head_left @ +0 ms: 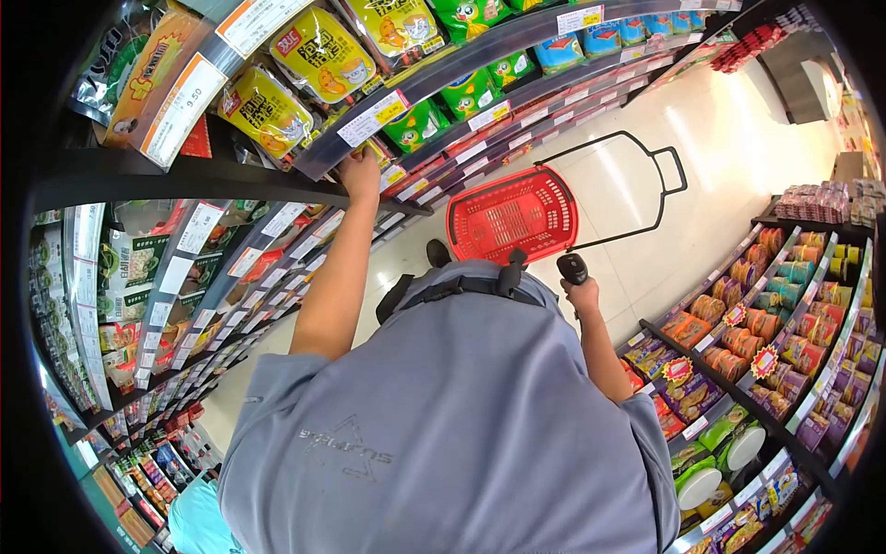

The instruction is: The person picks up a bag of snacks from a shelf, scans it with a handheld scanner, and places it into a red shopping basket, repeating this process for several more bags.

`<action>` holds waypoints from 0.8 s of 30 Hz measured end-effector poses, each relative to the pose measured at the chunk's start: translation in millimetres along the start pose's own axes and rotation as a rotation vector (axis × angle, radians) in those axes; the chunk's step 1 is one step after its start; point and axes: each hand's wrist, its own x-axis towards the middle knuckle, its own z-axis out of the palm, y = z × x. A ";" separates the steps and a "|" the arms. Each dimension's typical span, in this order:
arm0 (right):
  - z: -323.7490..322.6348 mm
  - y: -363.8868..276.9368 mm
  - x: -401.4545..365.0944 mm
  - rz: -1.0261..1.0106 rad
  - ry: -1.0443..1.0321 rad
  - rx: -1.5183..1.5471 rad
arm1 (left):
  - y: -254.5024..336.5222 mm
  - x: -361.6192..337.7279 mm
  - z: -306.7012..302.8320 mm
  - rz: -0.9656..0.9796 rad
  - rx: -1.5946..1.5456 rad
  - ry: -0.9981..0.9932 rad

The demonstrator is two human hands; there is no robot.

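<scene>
My left hand (360,176) reaches up to a shelf of yellow snack packets (325,57), just below a price label (373,117). Its fingers are mostly hidden behind the shelf edge, so whether they hold anything does not show. Down on the right, my right hand (580,297) is wrapped round the handle of a black handheld barcode scanner (572,268). Beyond the scanner, a red shopping basket (510,247) with a long black pull handle (657,222) stands on the floor.
Green snack packets (471,90) line the shelves ahead. Shelves of packaged food (138,268) run along the left. On the right, tiered shelves hold cup-shaped packs (748,342). A person in a turquoise top (198,517) is partly visible at lower left. Pale tiled floor (628,185) runs between.
</scene>
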 end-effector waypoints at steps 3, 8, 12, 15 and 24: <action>10.4 -18.3 1.5 -0.125 0.077 -0.052 | 3.5 -5.4 5.2 -0.089 -0.280 -0.145; 18.1 -56.2 -0.3 -0.312 0.133 -0.147 | -21.6 31.2 35.0 0.072 -0.193 -0.354; 13.9 -93.8 -19.6 -0.391 0.158 -0.188 | 18.7 24.6 41.2 0.066 0.140 -0.234; 10.6 -108.7 -29.6 -0.359 0.136 -0.178 | -11.6 43.0 48.3 0.015 0.008 -0.345; 13.0 -115.2 -39.7 -0.355 0.144 -0.173 | -38.6 53.5 68.9 0.287 0.204 -0.334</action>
